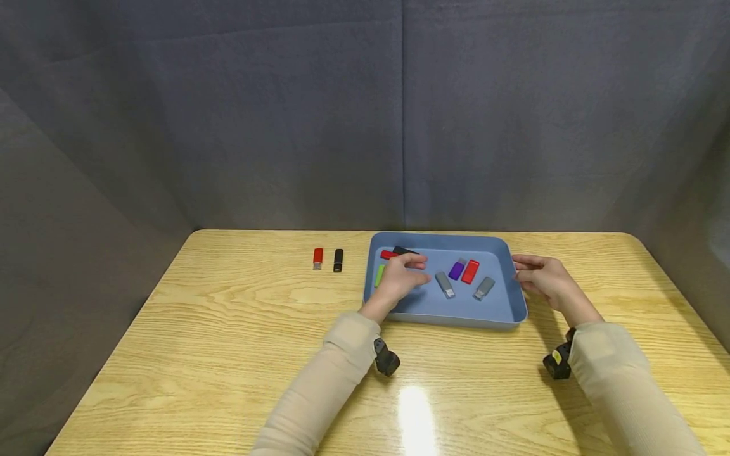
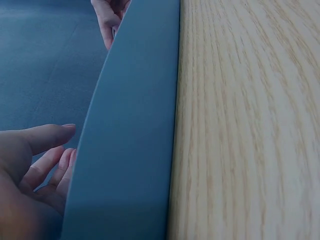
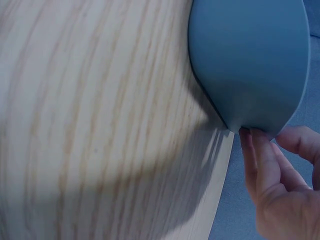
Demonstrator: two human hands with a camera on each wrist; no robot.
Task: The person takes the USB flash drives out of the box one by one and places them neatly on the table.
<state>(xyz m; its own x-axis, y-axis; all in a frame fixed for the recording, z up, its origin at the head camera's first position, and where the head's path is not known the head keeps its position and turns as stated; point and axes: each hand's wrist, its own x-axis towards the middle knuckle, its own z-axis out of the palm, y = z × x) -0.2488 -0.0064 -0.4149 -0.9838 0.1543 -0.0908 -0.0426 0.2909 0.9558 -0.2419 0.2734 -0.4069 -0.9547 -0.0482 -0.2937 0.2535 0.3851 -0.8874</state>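
A shallow blue tray holds several USB flash drives. My left hand hovers over its left part, fingers loosely bent and thumb apart; the left wrist view shows nothing between them. Near that hand lie a green drive, a red drive and a black drive, each partly covered. Farther right in the tray are a grey drive, a purple drive, another red drive and a second grey drive. Fingertips of my right hand touch the outside of the tray's right end.
Left of the tray, a red drive and a black drive lie side by side on the wooden table. A dark cloth hangs behind the table's back edge.
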